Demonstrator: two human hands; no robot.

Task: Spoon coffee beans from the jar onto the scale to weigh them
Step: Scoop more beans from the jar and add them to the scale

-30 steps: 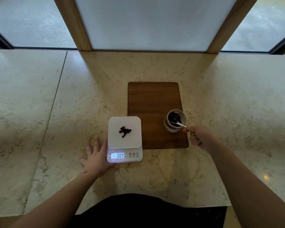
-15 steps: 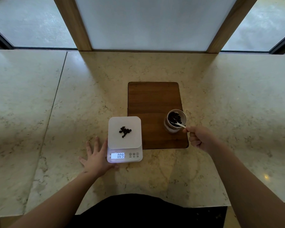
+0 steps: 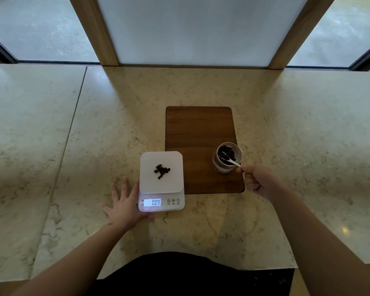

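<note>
A white digital scale [image 3: 161,190] sits on the marble counter, its display reading 009. A small heap of dark coffee beans [image 3: 161,171] lies in the middle of its platform. To the right, a glass jar [image 3: 227,157] with coffee beans in it stands on the near right corner of a wooden board [image 3: 198,133]. My right hand [image 3: 259,181] is shut on a white spoon [image 3: 231,160], whose bowl is down inside the jar among the beans. My left hand [image 3: 125,205] lies flat with fingers spread on the counter, touching the scale's left side.
The marble counter [image 3: 308,135] stretches wide to both sides, with a seam [image 3: 73,122] running down its left part. Wooden window posts [image 3: 94,30] rise at the back edge. The counter's near edge runs just in front of my body.
</note>
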